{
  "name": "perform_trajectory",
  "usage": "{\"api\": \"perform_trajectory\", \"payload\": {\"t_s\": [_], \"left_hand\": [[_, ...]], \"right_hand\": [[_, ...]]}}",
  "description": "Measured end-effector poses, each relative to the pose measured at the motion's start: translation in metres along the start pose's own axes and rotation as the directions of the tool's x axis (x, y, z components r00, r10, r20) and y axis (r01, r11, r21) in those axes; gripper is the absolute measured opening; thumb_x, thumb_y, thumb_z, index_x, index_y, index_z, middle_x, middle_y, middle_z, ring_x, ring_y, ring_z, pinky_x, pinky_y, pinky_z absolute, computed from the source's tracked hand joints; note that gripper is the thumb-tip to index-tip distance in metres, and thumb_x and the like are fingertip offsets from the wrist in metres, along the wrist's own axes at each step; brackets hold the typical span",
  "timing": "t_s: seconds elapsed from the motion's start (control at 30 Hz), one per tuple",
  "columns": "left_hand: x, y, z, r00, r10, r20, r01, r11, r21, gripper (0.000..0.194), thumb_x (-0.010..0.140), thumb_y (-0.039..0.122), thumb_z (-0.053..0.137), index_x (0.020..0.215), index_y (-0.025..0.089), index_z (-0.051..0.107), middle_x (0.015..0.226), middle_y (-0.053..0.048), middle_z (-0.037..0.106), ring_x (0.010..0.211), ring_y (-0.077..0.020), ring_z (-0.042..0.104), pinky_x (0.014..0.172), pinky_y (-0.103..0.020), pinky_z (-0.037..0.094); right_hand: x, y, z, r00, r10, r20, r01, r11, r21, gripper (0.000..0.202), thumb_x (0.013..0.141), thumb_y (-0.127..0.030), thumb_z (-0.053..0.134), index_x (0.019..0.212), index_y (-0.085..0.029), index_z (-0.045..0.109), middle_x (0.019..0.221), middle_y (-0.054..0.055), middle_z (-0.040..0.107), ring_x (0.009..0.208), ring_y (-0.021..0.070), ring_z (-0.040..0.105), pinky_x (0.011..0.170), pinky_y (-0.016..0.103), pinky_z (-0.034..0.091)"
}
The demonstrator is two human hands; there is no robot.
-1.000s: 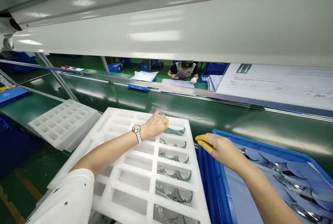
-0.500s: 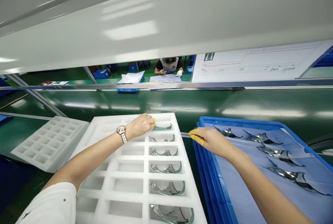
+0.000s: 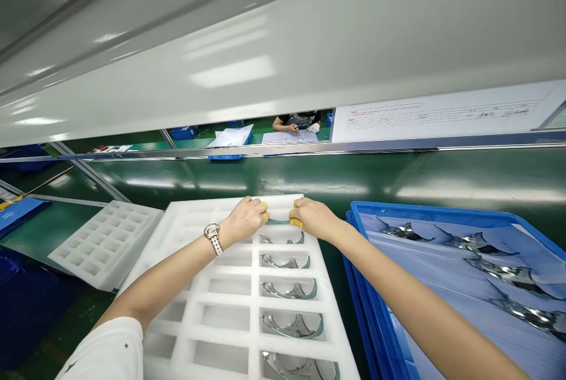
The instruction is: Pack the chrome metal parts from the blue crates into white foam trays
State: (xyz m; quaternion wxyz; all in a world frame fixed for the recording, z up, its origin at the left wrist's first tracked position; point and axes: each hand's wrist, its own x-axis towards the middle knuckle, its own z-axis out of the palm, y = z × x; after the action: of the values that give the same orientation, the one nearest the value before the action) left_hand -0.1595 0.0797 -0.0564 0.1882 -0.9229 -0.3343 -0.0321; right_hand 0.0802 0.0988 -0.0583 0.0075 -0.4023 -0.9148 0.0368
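Note:
A curved shiny trim piece (image 3: 278, 222) sits at the far slot in the right column of a white foam tray (image 3: 253, 286). My left hand (image 3: 246, 218) pinches its left end, yellow covers on the fingertips. At the opposite end my right hand (image 3: 312, 218), with yellow fingertip covers too, is closed on the piece. Below it, several similar chrome trim pieces (image 3: 289, 290) lie one per slot down the same column. The middle column's slots show no pieces. Both hands partly hide the far slot.
To the right, a stack of blue trays (image 3: 424, 209) holds several chrome pieces (image 3: 475, 243) on white lining. Another white foam tray (image 3: 108, 238) lies at left. A grey panel (image 3: 283, 44) hangs low overhead. Beyond the metal rail (image 3: 292, 149), a person (image 3: 297, 122) sits working.
My right hand has moved left, from beside the blue trays to the right end of the trim piece. My left hand stays on the left end. The view has shifted slightly.

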Motion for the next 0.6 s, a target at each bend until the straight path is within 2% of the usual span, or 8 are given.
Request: {"api": "perform_trajectory", "payload": {"t_s": [0.1,0.2,0.27,0.4,0.5,0.6], "left_hand": [[-0.001,0.001,0.0,0.998,-0.038,0.047,0.042,0.996,-0.08,0.033,0.096,0.007,0.044,0.074,0.015,0.066,0.08,-0.006,0.059,0.07,-0.0164,0.052,0.065,-0.033,0.037],[0.0,-0.001,-0.008,0.995,-0.012,0.1,0.03,0.983,-0.182,0.034,0.097,0.012,0.046,0.07,0.016,0.066,0.079,-0.004,0.058,0.062,-0.0132,0.048,0.063,-0.031,0.037],[0.001,-0.002,-0.014,0.996,0.003,0.091,0.018,0.972,-0.234,0.03,0.097,0.018,0.051,0.073,0.017,0.069,0.079,-0.003,0.059,0.062,-0.0126,0.051,0.065,-0.03,0.039],[0.001,-0.007,-0.016,0.995,-0.087,0.049,0.097,0.96,-0.263,0.022,0.094,0.02,0.056,0.083,0.02,0.075,0.084,-0.004,0.064,0.073,-0.0154,0.06,0.067,-0.027,0.043],[0.002,-0.009,-0.011,0.979,-0.188,0.081,0.203,0.933,-0.297,0.021,0.092,0.016,0.056,0.092,0.021,0.076,0.086,-0.004,0.068,0.07,-0.0149,0.061,0.063,-0.026,0.045],[0.004,-0.008,-0.005,0.975,-0.202,0.091,0.221,0.911,-0.348,0.019,0.091,0.015,0.058,0.094,0.021,0.075,0.086,-0.003,0.071,0.069,-0.0149,0.063,0.065,-0.025,0.049]], "right_hand": [[0.006,0.0,-0.008,0.997,-0.042,0.064,0.045,0.998,-0.049,0.025,0.089,-0.006,0.053,0.089,-0.016,0.076,0.1,0.012,0.069,0.096,0.0218,0.064,0.064,0.027,0.041],[0.014,-0.007,-0.026,0.969,-0.012,0.248,0.027,0.998,-0.058,0.03,0.084,-0.003,0.055,0.095,-0.018,0.078,0.103,0.01,0.073,0.093,0.0225,0.067,0.066,0.027,0.044],[0.019,-0.012,-0.037,0.947,0.016,0.322,0.002,0.998,-0.056,0.03,0.08,-0.003,0.058,0.097,-0.018,0.078,0.1,0.01,0.075,0.091,0.0235,0.069,0.068,0.028,0.047],[0.026,-0.021,-0.045,0.941,0.067,0.333,-0.043,0.996,-0.077,0.028,0.08,-0.001,0.058,0.097,-0.012,0.077,0.1,0.016,0.075,0.095,0.0275,0.071,0.075,0.033,0.052],[0.029,-0.026,-0.043,0.939,0.093,0.332,-0.063,0.993,-0.102,0.029,0.081,0.002,0.057,0.1,-0.008,0.076,0.102,0.02,0.075,0.098,0.0291,0.071,0.078,0.036,0.054],[0.028,-0.028,-0.042,0.936,0.115,0.332,-0.08,0.99,-0.118,0.027,0.08,0.003,0.058,0.097,-0.008,0.076,0.101,0.02,0.075,0.096,0.0299,0.072,0.077,0.037,0.056]]}}
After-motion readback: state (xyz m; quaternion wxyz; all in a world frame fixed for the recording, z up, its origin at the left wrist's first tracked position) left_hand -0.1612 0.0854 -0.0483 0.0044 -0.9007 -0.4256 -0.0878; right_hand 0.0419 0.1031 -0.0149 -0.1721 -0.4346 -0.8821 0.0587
